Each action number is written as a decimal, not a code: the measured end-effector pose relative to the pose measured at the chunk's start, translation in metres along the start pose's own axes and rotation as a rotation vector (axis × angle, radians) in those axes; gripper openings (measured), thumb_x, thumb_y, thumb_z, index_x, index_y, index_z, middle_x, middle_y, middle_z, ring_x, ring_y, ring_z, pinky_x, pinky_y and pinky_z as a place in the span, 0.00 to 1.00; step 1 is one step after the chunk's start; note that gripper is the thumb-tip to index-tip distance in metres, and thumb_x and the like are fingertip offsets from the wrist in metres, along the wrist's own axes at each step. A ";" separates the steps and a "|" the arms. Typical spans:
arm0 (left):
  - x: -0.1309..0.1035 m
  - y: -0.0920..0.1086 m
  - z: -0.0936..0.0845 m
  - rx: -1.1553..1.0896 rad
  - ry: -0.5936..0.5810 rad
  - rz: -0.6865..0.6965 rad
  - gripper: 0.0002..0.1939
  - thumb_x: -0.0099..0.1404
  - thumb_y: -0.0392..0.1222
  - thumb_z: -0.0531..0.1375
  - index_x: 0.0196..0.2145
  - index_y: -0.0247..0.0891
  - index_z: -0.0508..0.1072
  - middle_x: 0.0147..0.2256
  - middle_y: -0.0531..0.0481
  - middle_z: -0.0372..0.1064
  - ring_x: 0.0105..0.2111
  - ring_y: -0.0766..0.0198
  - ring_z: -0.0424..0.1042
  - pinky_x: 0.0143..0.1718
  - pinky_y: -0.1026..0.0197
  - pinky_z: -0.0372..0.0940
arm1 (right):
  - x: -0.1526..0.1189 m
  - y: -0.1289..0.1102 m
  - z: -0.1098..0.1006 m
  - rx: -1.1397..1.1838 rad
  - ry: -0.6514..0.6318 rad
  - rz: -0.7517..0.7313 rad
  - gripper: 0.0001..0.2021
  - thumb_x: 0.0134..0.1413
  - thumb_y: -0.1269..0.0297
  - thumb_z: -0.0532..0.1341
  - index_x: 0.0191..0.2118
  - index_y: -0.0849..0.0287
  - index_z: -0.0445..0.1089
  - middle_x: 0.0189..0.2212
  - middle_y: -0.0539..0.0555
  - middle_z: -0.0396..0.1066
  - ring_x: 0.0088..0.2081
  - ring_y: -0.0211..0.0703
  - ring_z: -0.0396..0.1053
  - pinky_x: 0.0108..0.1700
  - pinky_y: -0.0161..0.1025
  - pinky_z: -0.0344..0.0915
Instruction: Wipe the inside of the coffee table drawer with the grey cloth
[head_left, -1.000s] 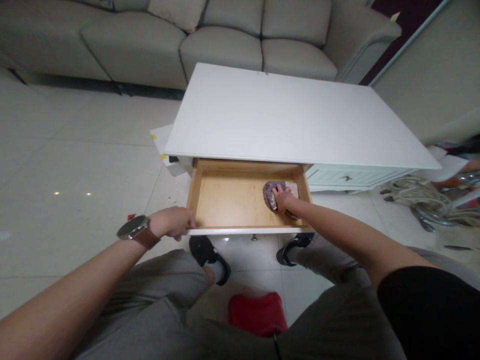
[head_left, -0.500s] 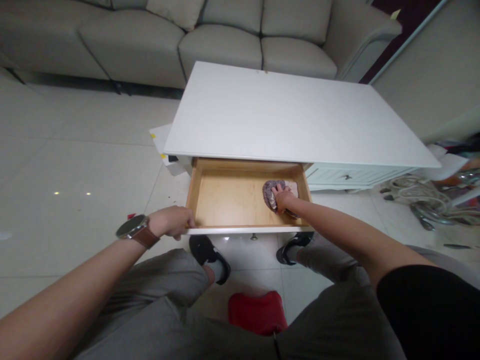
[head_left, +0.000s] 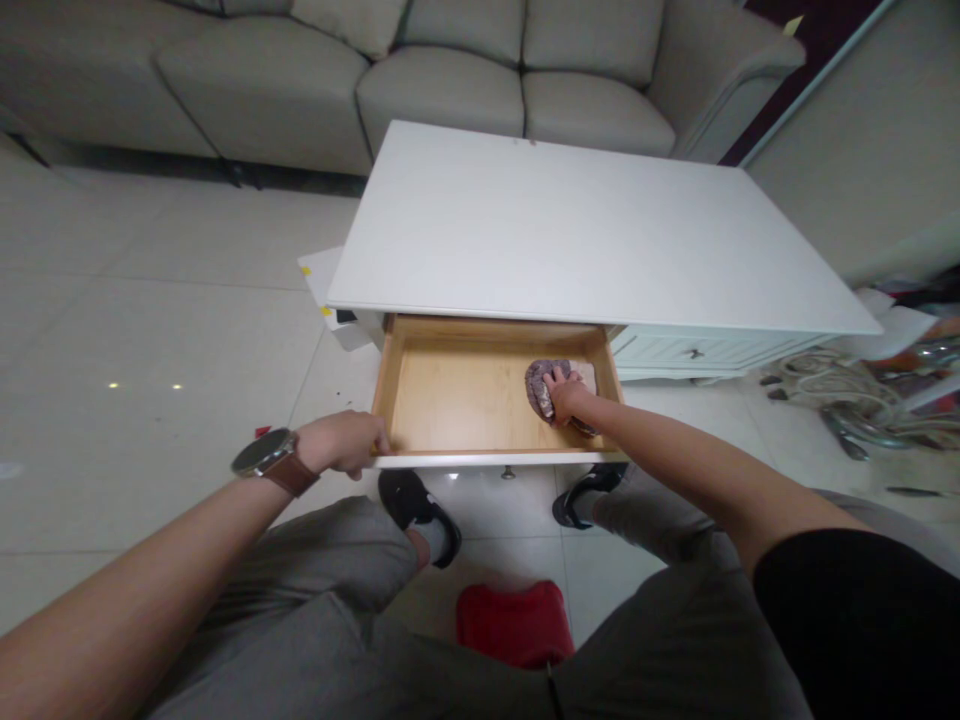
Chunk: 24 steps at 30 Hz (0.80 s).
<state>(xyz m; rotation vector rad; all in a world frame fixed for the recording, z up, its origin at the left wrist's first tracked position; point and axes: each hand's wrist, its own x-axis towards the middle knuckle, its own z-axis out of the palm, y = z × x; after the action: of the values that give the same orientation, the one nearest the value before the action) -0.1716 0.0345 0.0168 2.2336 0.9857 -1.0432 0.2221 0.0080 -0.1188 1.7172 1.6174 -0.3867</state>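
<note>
A wooden drawer [head_left: 457, 461] is pulled out from the white coffee table [head_left: 570, 230]. At its front left corner, my left hand [head_left: 351, 442] grips the edge, fingers curled over the rim. Inside, toward the right end, my right hand [head_left: 566, 396] presses on a bunched grey-brown cloth [head_left: 537, 385], its fingers bent into the fabric. The cloth lies on the drawer bottom, and a paler part of it shows beside the hand. My palm and forearm hide some of the cloth.
Behind the table stands a grey sofa [head_left: 442, 105]. A second, closed drawer [head_left: 675, 352] is at the right. Coiled cables and clutter [head_left: 825, 400] lie on the floor further right. Between my legs sits a red plastic object [head_left: 514, 625]; a white box [head_left: 324, 285] is by the table's left side.
</note>
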 end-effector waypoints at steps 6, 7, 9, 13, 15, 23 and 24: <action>0.000 0.001 -0.001 0.021 -0.011 -0.005 0.27 0.47 0.31 0.70 0.46 0.48 0.82 0.41 0.47 0.81 0.41 0.55 0.77 0.41 0.61 0.67 | 0.001 0.000 0.000 -0.003 0.003 -0.001 0.71 0.23 0.50 0.78 0.74 0.56 0.39 0.72 0.71 0.33 0.67 0.78 0.46 0.62 0.61 0.53; 0.000 0.001 -0.001 0.024 -0.010 -0.006 0.27 0.47 0.31 0.70 0.46 0.48 0.82 0.41 0.47 0.80 0.41 0.55 0.77 0.42 0.60 0.67 | 0.001 0.000 0.001 -0.003 0.004 -0.001 0.71 0.23 0.50 0.78 0.74 0.56 0.39 0.72 0.71 0.33 0.67 0.78 0.46 0.62 0.61 0.53; 0.000 0.001 -0.001 0.027 -0.010 -0.006 0.28 0.47 0.32 0.70 0.47 0.48 0.82 0.41 0.46 0.80 0.42 0.54 0.77 0.42 0.60 0.67 | 0.001 0.000 0.001 -0.010 0.004 -0.002 0.70 0.24 0.49 0.77 0.74 0.57 0.40 0.72 0.72 0.33 0.67 0.78 0.46 0.62 0.61 0.53; 0.002 -0.001 0.001 0.028 0.000 -0.012 0.27 0.47 0.32 0.70 0.46 0.49 0.82 0.41 0.48 0.80 0.42 0.55 0.77 0.42 0.61 0.66 | -0.001 0.000 0.000 0.008 0.021 -0.006 0.69 0.23 0.51 0.78 0.73 0.57 0.43 0.72 0.71 0.35 0.66 0.78 0.47 0.62 0.61 0.53; 0.002 -0.001 0.002 0.031 0.007 -0.009 0.27 0.46 0.32 0.70 0.46 0.50 0.82 0.41 0.48 0.81 0.41 0.56 0.77 0.41 0.61 0.66 | -0.001 0.000 0.000 0.023 0.029 -0.007 0.69 0.22 0.52 0.78 0.73 0.57 0.44 0.72 0.71 0.36 0.66 0.78 0.47 0.62 0.61 0.53; 0.003 -0.002 0.002 0.003 0.001 0.019 0.24 0.47 0.31 0.69 0.43 0.48 0.83 0.38 0.48 0.81 0.40 0.55 0.78 0.41 0.60 0.67 | 0.002 0.000 0.003 0.012 0.015 -0.001 0.69 0.23 0.53 0.78 0.73 0.56 0.43 0.72 0.70 0.34 0.67 0.78 0.46 0.62 0.61 0.52; 0.003 -0.003 0.003 -0.002 0.006 0.019 0.24 0.47 0.30 0.69 0.42 0.47 0.83 0.38 0.47 0.81 0.40 0.54 0.78 0.41 0.59 0.67 | 0.002 0.000 0.003 0.018 0.015 -0.001 0.69 0.22 0.54 0.78 0.73 0.55 0.43 0.72 0.70 0.34 0.67 0.78 0.45 0.62 0.61 0.52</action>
<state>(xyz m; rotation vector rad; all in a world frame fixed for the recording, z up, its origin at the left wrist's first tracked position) -0.1736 0.0356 0.0126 2.2412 0.9664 -1.0275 0.2235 0.0076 -0.1221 1.7363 1.6300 -0.3912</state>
